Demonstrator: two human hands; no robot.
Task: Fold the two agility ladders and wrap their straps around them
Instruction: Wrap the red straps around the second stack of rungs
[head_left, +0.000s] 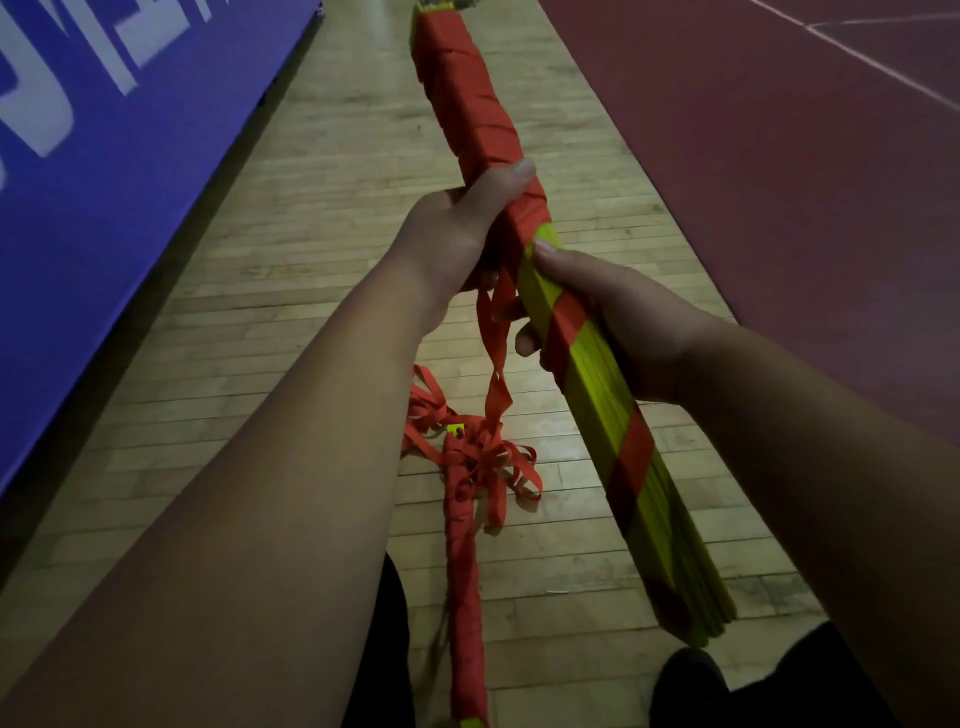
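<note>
Gripped above the wood floor (311, 249): 1 folded ladder (597, 395), half wound in red. Left hand (462, 228) curled round the wrapped part, right hand (618, 317) round bare yellow rungs. Loose strap (496, 338) dangling to a tangle on the 2nd ladder (464, 597), lying on the floor.

- The held ladder (602, 384) is a stack of flat yellow-green slats that look like smooth plastic with a faint sheen.
- Its strap (467, 88) is red woven cloth, matt; the loose length hangs limp and creased.
- The second ladder (465, 582) is covered in the same matt red webbing.
- The floor (311, 249) is pale wooden strips, smooth, with a soft gloss that catches the light.
- The court surface (779, 182) on my right is dark red, even and matt.
- The blue panel (104, 197) looks smooth and matt, with pale printed letters.
</note>
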